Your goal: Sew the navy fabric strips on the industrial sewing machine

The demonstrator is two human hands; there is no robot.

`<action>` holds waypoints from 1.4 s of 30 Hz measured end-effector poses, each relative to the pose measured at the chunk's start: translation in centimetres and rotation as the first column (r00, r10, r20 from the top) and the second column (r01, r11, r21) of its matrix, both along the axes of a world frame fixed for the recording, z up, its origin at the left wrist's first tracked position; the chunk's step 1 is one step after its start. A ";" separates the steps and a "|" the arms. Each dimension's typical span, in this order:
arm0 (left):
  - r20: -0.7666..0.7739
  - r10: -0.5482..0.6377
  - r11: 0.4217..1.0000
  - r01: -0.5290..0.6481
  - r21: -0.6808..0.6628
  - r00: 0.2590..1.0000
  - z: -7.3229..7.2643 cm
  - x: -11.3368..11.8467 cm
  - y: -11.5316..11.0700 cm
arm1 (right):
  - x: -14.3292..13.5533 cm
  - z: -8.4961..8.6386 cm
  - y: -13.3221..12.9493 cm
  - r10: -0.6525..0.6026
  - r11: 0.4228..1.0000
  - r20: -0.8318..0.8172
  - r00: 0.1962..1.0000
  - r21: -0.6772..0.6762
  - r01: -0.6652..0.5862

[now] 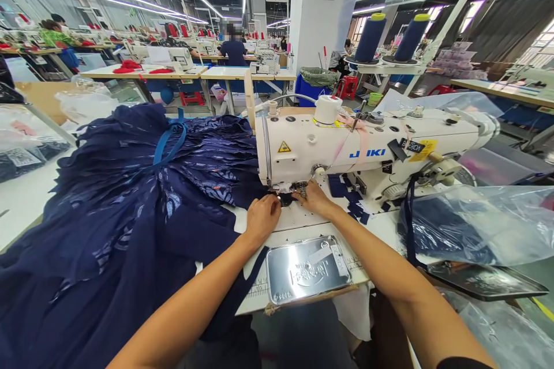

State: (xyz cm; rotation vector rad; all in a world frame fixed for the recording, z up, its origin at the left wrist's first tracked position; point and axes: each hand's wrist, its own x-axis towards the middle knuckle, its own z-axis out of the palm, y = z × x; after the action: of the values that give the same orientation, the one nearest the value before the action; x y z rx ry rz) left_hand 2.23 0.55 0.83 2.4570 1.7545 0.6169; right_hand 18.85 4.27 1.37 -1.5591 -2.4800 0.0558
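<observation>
Both hands work at the needle area of a white sewing machine point(298, 150). My left hand point(263, 220) is closed just left of the presser foot, its fingertips pinched on the edge of navy fabric point(285, 199). From the right, my right hand point(317, 200) reaches in, with thumb and fingers closed on the same dark fabric beside the foot. How the fabric lies under the foot is partly hidden by the fingers. A large heap of navy patterned garments point(130, 225) spreads to the left, gathered by a blue strap point(161, 151).
A shiny metal tin lid point(283, 288) lies at the table's front edge. Small navy fabric pieces point(340, 187) are right of the needle. Further right sit a clear plastic bag point(515, 219) and a dark flat tray point(493, 283). Two thread cones point(371, 37) stand behind.
</observation>
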 end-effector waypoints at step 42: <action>0.347 -0.014 0.999 0.031 -0.042 0.938 -0.6 0.8 0.6 | -0.9 -0.8 -0.9 0.186 0.979 -0.213 0.959 0.126 -0.162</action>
State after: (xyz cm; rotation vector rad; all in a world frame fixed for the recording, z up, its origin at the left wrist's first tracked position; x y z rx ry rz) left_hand 3.06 1.13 0.19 2.1672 1.5802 0.9293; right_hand 17.97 3.41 0.57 -1.2160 -2.3915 0.1169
